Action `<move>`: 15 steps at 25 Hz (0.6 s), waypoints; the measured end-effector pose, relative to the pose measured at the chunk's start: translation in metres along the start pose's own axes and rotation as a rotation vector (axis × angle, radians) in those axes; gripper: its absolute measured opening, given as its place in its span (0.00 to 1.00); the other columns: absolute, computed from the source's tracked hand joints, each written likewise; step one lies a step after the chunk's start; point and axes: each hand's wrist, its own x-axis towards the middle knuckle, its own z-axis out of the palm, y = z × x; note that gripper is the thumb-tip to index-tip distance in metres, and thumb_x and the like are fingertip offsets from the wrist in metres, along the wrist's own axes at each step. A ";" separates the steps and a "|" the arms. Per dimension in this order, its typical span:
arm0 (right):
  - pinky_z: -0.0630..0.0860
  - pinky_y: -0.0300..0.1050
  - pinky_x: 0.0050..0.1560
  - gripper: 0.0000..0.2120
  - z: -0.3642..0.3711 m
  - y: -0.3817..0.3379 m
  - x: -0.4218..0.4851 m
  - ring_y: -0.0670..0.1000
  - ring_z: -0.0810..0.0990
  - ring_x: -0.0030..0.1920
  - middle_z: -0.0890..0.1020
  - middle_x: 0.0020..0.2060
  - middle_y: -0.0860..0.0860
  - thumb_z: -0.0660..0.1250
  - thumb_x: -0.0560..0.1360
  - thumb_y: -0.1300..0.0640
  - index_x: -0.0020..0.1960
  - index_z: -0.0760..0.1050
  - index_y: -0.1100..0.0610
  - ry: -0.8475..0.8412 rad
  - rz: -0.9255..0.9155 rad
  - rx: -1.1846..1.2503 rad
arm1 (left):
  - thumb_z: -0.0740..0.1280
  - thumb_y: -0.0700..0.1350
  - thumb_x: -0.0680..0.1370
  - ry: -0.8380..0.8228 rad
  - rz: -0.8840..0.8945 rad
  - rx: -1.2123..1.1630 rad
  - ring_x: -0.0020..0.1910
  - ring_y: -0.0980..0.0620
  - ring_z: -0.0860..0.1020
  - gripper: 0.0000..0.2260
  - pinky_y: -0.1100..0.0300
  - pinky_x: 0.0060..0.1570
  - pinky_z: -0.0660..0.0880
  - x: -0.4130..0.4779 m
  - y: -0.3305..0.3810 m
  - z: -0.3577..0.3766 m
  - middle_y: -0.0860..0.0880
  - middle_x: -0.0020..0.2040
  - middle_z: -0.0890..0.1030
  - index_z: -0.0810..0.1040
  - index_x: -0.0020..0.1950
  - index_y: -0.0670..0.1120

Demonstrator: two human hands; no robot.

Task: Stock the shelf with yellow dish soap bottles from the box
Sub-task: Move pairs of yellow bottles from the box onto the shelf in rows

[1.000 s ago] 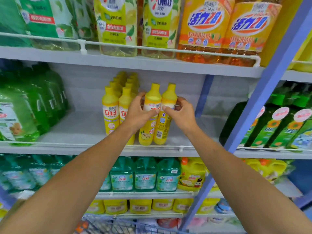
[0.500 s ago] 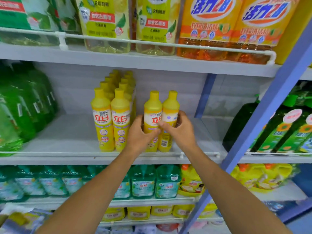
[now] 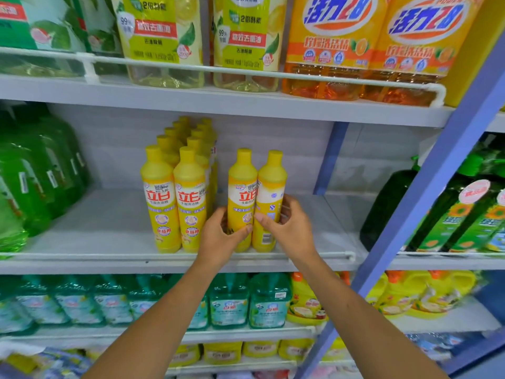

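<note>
Near the shelf's [image 3: 103, 222] front edge, two rows of yellow bottles [image 3: 175, 203] are standing, running back toward the rear wall. Just right of them, two more are standing upright and touching each other. The left hand [image 3: 218, 239] is gripping the left bottle [image 3: 241, 187] low down, hiding part of its label. The right hand [image 3: 289, 231] is gripping the right bottle [image 3: 272, 184], thumb lying across the front, fingers wrapping around its far side.

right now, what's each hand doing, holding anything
Left hand: grips the left bottle of the separate pair.
Right hand: grips the right bottle of the separate pair.
</note>
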 end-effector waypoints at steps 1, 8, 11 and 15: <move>0.81 0.36 0.52 0.28 0.003 0.005 -0.004 0.39 0.84 0.53 0.84 0.55 0.44 0.82 0.66 0.47 0.61 0.75 0.50 0.039 0.003 -0.038 | 0.80 0.43 0.70 0.014 -0.001 0.009 0.51 0.61 0.83 0.22 0.60 0.50 0.80 -0.001 0.000 0.000 0.55 0.53 0.85 0.79 0.61 0.48; 0.80 0.46 0.61 0.26 0.000 0.018 0.000 0.43 0.83 0.58 0.83 0.59 0.45 0.76 0.73 0.51 0.68 0.73 0.52 -0.093 0.042 -0.014 | 0.78 0.46 0.72 -0.030 -0.015 0.079 0.55 0.57 0.82 0.22 0.52 0.58 0.80 0.004 -0.006 -0.002 0.54 0.56 0.85 0.78 0.65 0.47; 0.80 0.38 0.57 0.31 0.008 0.023 -0.008 0.41 0.83 0.57 0.83 0.58 0.44 0.80 0.69 0.49 0.67 0.71 0.51 -0.010 0.065 -0.015 | 0.79 0.48 0.71 -0.004 -0.030 0.088 0.54 0.58 0.83 0.23 0.53 0.56 0.81 0.003 -0.004 0.002 0.55 0.55 0.85 0.78 0.64 0.48; 0.78 0.29 0.50 0.27 0.010 0.026 -0.005 0.39 0.82 0.53 0.82 0.52 0.41 0.80 0.69 0.50 0.63 0.73 0.51 0.027 0.057 -0.128 | 0.80 0.48 0.69 0.100 -0.051 0.130 0.50 0.58 0.82 0.22 0.56 0.51 0.82 0.002 -0.004 0.004 0.54 0.51 0.84 0.78 0.60 0.48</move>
